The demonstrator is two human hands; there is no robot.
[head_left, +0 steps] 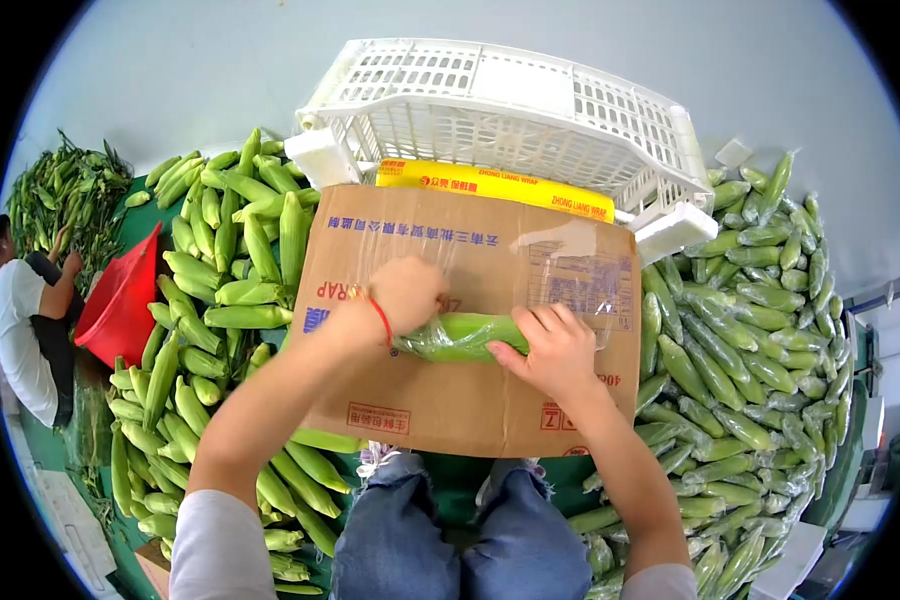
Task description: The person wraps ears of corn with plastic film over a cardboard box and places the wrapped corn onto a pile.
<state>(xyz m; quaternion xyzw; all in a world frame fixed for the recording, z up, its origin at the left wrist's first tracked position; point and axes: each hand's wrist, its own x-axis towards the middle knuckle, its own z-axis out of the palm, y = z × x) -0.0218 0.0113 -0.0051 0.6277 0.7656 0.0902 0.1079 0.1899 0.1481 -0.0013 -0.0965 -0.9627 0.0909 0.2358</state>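
Note:
An ear of green corn (457,336) lies across a brown cardboard sheet (470,405) in front of me, with clear plastic film around it. My left hand (408,292), a red string on its wrist, is closed at the corn's left end; what its fingers grip there is hidden, though film shows beside it. At the right end, my right hand (548,345) is wrapped round the husk, thumb on the near side. Clear film also covers part of the cardboard behind the hands. A yellow film box (495,188) sits along the cardboard's far edge.
Unwrapped corn (250,317) is heaped at the left, film-wrapped corn (730,370) at the right. A white plastic crate (510,130) stands behind the cardboard. At the far left are a red bucket (120,300), a pile of green husks (70,195) and a seated person (30,310).

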